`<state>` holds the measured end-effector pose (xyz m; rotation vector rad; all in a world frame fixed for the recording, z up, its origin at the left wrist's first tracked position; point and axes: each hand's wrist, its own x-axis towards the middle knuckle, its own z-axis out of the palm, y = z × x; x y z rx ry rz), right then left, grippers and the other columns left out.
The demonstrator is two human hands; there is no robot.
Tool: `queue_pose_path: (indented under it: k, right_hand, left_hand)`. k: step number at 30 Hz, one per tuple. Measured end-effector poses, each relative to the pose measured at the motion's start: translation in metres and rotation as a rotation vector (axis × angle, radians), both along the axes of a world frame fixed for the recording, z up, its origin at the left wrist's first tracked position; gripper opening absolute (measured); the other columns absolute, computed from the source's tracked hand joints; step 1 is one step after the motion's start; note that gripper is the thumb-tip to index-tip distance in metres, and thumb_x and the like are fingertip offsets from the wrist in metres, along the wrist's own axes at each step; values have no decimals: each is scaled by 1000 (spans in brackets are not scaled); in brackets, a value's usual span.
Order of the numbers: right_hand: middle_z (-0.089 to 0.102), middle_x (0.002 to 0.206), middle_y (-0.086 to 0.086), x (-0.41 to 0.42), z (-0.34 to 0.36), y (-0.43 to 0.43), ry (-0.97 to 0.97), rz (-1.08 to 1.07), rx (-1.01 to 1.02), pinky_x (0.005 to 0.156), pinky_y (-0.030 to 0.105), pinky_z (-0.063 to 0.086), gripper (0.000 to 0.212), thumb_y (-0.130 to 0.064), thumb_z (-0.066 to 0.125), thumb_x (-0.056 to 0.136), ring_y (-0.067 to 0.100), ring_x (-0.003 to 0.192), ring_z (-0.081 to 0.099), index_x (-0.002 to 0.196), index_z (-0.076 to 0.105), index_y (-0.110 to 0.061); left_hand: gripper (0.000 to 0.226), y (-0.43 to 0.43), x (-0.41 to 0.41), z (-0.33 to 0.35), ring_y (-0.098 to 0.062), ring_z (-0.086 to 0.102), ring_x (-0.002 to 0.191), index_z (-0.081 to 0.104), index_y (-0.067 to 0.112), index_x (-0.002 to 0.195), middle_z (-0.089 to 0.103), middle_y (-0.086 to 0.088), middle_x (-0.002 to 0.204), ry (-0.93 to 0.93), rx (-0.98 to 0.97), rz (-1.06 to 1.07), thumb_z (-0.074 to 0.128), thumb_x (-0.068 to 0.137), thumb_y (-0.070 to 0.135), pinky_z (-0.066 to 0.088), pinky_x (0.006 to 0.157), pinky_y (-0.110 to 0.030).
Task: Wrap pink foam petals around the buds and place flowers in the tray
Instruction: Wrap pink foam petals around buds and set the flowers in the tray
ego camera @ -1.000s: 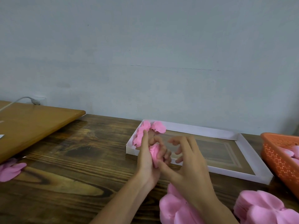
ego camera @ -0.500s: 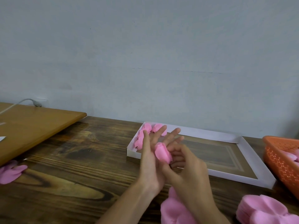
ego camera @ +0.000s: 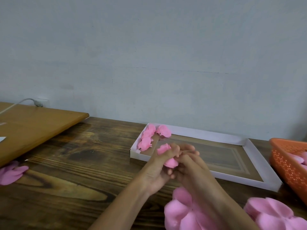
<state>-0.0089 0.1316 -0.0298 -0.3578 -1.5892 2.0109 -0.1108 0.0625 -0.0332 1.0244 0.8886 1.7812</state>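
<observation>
Pressing together, the left hand (ego camera: 155, 171) and right hand (ego camera: 193, 170) curl their fingers round a pink foam flower (ego camera: 171, 163), pinched between them. Just beyond the fingertips lies the white tray (ego camera: 207, 133), with finished flowers (ego camera: 147, 138) left of the fingers. Petal stacks (ego camera: 272, 211) lie behind them, near the wrists.

Left hand (ego camera: 156, 173), right hand (ego camera: 196, 171) blurred, hiding most of flower (ego camera: 171, 163); basket (ego camera: 285, 156) cut off right.

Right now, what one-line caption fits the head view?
Left hand and right hand wrap a pink foam flower by the white tray holding finished flowers.
</observation>
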Motion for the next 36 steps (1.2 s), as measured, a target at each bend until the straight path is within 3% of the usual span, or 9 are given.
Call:
queue_pose_path:
  k: [3, 8, 14, 16, 19, 22, 25, 27, 36]
  right_hand:
    - [63, 78, 12, 3, 2, 3, 11, 66, -106, 61, 29, 50, 21, -24, 63, 98, 17, 69, 60, 90, 81, -16]
    - [69, 79, 7, 5, -5, 0, -107, -17, 118, 61, 27, 53, 25, -38, 59, 94, 17, 71, 66, 106, 71, -20]
    - [74, 92, 13, 7, -8, -5, 36, -10, 258, 70, 27, 56, 23, -3, 67, 97, 17, 81, 68, 118, 65, -11]
    - [69, 81, 12, 7, -4, -6, 19, -27, 254, 65, 26, 54, 11, -8, 61, 103, 17, 73, 63, 111, 68, -7]
    - [68, 75, 10, 7, 6, -10, -110, -2, 133, 57, 26, 50, 39, -26, 53, 107, 17, 66, 61, 76, 76, -21]
    - [69, 74, 8, 10, 7, -9, -177, -2, 205, 58, 29, 49, 41, -34, 51, 107, 17, 65, 61, 72, 73, -26]
    - [69, 79, 7, 6, 3, -16, -53, -66, 256, 66, 29, 55, 10, -25, 64, 102, 14, 71, 64, 97, 70, -19]
    - [72, 83, 9, 4, 1, -17, 47, -101, 238, 66, 27, 56, 14, -6, 64, 100, 14, 73, 66, 113, 67, -8]
    - [65, 66, 14, 2, 14, -14, -215, -59, -54, 47, 27, 49, 38, -29, 49, 109, 21, 53, 61, 83, 64, -6]
  left_hand:
    - [40, 1, 3, 1, -18, 74, 93, 67, 22, 78, 75, -9, 117, 24, -6, 22, 88, 74, 56, 35, 40, -18]
    - [58, 5, 8, 0, -7, 64, 57, 75, 19, 97, 74, -15, 125, 27, -69, 88, 83, 70, 70, 31, 35, -17]
    - [37, 4, 1, 1, -11, 68, 60, 75, 26, 82, 76, -12, 121, -84, -102, 129, 76, 75, 63, 31, 37, -17]
    - [39, 4, 0, -1, -8, 62, 52, 72, 23, 83, 76, -14, 122, -74, -90, 101, 77, 76, 61, 30, 36, -17]
    - [63, 2, 1, -2, -8, 62, 48, 61, 8, 90, 72, -23, 120, -38, -45, 72, 88, 69, 61, 28, 33, -18]
    - [60, 2, 2, 0, -9, 52, 39, 61, 12, 77, 74, -18, 107, -11, -45, 85, 86, 69, 65, 27, 33, -18]
    - [41, 1, 2, 5, -10, 62, 50, 64, 18, 74, 77, -13, 115, -39, -69, 132, 78, 81, 56, 32, 37, -15]
    - [33, 2, 1, 5, -13, 67, 64, 67, 20, 80, 76, -13, 120, -32, -75, 171, 74, 85, 52, 31, 38, -16]
    - [46, 2, 5, 4, -20, 71, 65, 60, 9, 80, 71, -27, 105, -31, -34, 149, 87, 77, 46, 39, 38, -18]
